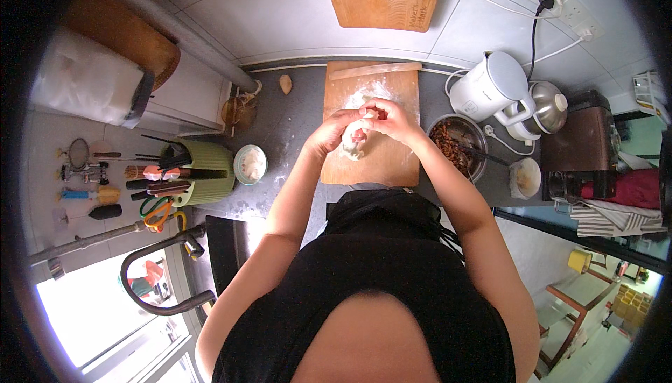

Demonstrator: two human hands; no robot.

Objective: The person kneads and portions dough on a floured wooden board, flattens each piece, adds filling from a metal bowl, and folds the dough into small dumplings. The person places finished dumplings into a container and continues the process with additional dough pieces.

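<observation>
Both hands hold a pale lump of dough [353, 144] above a floured wooden board [336, 170]. My left hand [336, 130] grips its left side, the thumb near the top. My right hand [389, 118] pinches the dough's upper end between thumb and fingers. The dough's lower end hangs down near the board's middle; the fingers hide part of it. White flour [375, 91] is spread on the board just beyond the hands. A wooden rolling pin [375, 71] lies across the board's far end.
Right of the board stand a metal bowl of chopped brown filling [484, 139] with a utensil in it, a white electric kettle [475, 94] and a small tub [525, 178]. To the left are a bowl of white powder [251, 165], a green knife holder [210, 173] and a black faucet [128, 262].
</observation>
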